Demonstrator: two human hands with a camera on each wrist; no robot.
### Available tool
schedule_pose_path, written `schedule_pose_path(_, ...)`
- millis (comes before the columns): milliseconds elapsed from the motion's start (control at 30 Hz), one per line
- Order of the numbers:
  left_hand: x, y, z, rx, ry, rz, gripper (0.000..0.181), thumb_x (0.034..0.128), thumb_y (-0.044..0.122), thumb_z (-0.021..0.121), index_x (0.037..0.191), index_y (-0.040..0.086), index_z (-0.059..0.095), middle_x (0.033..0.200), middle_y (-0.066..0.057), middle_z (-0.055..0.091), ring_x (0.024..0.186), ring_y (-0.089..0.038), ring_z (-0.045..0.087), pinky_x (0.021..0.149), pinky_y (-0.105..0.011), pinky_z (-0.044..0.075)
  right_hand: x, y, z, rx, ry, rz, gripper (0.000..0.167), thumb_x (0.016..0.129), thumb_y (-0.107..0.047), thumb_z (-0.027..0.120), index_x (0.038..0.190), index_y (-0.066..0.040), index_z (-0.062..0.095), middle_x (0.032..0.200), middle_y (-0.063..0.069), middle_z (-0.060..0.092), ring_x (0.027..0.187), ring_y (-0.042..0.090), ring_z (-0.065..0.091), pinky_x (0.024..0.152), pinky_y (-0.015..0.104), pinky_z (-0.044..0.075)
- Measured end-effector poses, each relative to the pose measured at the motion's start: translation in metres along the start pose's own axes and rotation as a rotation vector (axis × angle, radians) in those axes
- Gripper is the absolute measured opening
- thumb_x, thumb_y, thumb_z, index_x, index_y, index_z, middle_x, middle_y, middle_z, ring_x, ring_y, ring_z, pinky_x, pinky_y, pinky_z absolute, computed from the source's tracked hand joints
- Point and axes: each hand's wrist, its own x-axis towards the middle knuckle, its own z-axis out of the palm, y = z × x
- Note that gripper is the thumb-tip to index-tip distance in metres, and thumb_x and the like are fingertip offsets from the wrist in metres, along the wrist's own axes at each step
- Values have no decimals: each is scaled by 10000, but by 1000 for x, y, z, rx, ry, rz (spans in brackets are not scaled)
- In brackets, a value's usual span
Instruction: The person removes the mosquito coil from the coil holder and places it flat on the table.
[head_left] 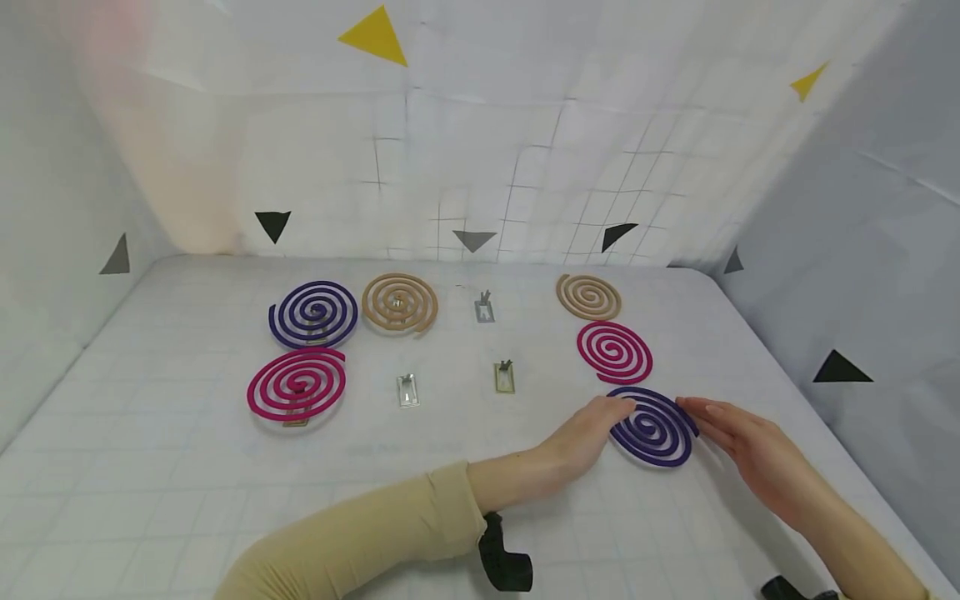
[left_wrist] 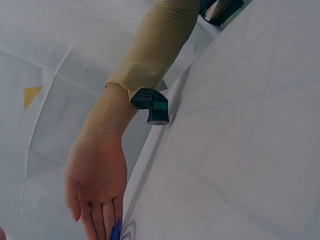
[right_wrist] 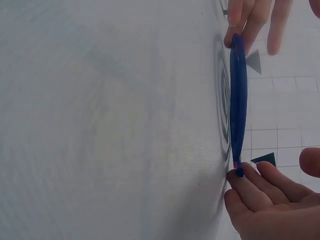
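Between the two hands is a dark blue spiral [head_left: 649,429] at the right of the table. The fingertips of my left hand [head_left: 585,433] touch its left edge, and the fingers of my right hand [head_left: 757,458] lie along its right edge. Edge-on in the right wrist view, the spiral [right_wrist: 238,100] hovers just off the table, between the left hand's fingers above and the extended right hand [right_wrist: 272,202] below. The left wrist view shows the right hand [left_wrist: 97,170] palm on, fingers straight, with a bit of blue [left_wrist: 116,230] at the fingertips.
Beyond the blue spiral lie a pink spiral [head_left: 615,352] and a tan one [head_left: 588,297]. Blue [head_left: 313,314], tan [head_left: 400,303] and pink [head_left: 297,384] spirals are at the left. Small metal stands [head_left: 407,391] [head_left: 504,377] [head_left: 484,308] lie mid-table. Walls stand behind and beside.
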Motion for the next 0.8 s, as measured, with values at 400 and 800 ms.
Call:
schedule_pose_path(400,4,-3,0,26,-5,-13,537,1018,468,427,1430,134,508,1424,46,533,1394,-104,417,1185,-326,323,6,-2,3,-98,36,-6,646,1073,-453,381,1552,-26,313,1379,-234,513,1197,-203,464,1060,44,308)
schedule_pose_path(800,4,-5,-4,41,-22,-23,565,1019,498,401,1449,141,488,1439,42,518,1409,-120,407,1195,-354,313,9,-1,4,-106,39,-3,663,1067,-482,368,1562,-47,298,1424,-220,484,1185,-230,441,1144,90,234)
